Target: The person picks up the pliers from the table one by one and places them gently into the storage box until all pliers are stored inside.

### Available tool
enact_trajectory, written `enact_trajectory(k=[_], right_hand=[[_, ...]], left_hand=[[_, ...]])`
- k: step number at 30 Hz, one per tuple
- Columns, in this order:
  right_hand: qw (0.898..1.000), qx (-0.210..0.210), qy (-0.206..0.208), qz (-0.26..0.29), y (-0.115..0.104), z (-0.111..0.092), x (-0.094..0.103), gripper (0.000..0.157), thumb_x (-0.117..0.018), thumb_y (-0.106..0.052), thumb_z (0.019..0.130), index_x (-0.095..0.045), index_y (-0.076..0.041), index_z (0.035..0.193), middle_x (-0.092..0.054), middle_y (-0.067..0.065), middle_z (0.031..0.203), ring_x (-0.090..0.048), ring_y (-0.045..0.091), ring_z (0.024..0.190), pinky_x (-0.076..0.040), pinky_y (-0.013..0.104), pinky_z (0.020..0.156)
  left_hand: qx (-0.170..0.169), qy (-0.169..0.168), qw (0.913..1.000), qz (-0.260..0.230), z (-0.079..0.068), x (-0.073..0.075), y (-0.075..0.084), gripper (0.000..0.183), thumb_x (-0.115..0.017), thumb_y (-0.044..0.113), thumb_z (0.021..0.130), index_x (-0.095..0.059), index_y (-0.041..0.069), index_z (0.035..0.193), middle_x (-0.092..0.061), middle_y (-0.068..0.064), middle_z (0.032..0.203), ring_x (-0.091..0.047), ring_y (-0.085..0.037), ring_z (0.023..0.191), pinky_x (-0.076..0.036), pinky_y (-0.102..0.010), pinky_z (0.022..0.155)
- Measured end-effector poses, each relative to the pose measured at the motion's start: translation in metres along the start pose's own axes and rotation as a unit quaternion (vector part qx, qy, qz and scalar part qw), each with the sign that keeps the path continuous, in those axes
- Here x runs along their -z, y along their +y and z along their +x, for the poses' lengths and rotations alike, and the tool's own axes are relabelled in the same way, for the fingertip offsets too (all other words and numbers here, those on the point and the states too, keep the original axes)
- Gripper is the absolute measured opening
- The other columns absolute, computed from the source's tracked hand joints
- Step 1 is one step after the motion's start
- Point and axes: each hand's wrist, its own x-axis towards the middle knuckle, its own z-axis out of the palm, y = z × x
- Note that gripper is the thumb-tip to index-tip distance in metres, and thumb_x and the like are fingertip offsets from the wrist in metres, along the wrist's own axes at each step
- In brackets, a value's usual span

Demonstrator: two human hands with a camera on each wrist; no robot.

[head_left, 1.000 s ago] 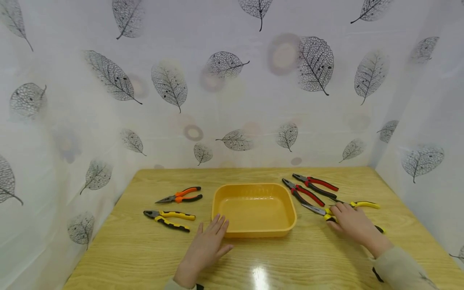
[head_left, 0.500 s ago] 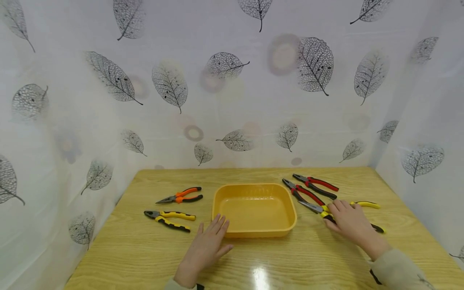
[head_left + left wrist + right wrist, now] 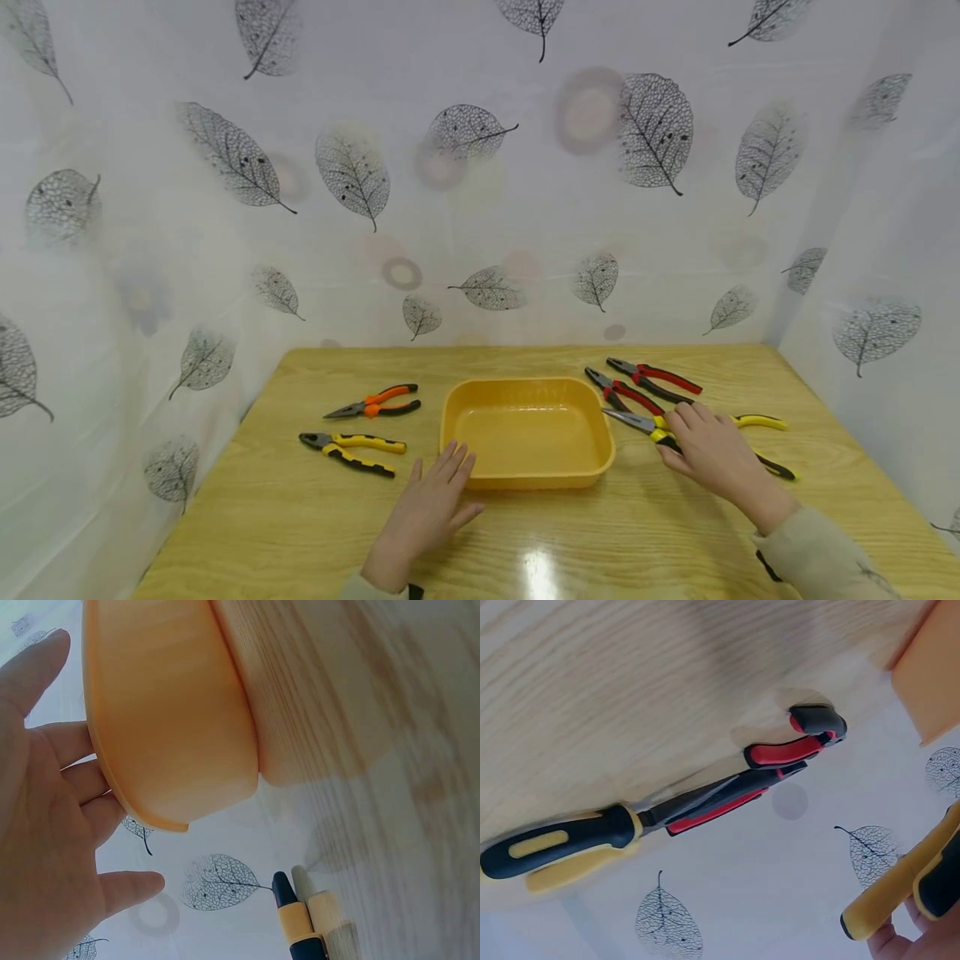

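Yellow pliers (image 3: pixel 636 422) have moved nearer the tray (image 3: pixel 528 481), held in curled right fingers (image 3: pixel 681 418), straight left fingers (image 3: pixel 451 461) touching it.

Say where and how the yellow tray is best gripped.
Probably by its lipped rim at both short ends, one hand from each side: the tray sits flat, longest left to right. The long-nose pliers in the right hand point at its right end; free that hand first.

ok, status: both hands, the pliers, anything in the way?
Left hand touching tray rim. Right hand gripping yellow-black long-nose pliers, tips near tray's right side. Red-handled pliers beyond, seemingly not blocking.
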Motion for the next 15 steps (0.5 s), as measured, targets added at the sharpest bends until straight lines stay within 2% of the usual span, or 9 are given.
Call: enact_trajectory(k=[3,15], right_hand=[[1.0,0.007,0.014,-0.007,-0.002,0.005,0.001,0.066,-0.008,-0.054,0.09,-0.05,-0.003,0.084,-0.045,0.009,0.078,-0.04,0.023,0.064,-0.03,0.032,0.043],[0.999,0.035,0.042,-0.002,-0.013,0.031,0.003,0.062,-0.012,-0.052,0.091,-0.05,-0.003,0.083,-0.045,0.009,0.076,-0.044,0.026,0.066,-0.037,0.037,0.046]], left_hand=[[-0.002,0.002,1.0,0.003,0.0,0.0,0.0,0.064,-0.047,0.046,0.087,-0.038,0.005,0.134,-0.032,-0.012,0.139,-0.025,-0.025,0.128,-0.027,-0.059,0.093],[0.003,-0.003,1.0,-0.001,-0.001,0.001,0.0,0.062,-0.045,0.045,0.088,-0.036,0.006,0.135,-0.03,-0.011,0.14,-0.023,-0.024,0.129,-0.026,-0.058,0.094]])
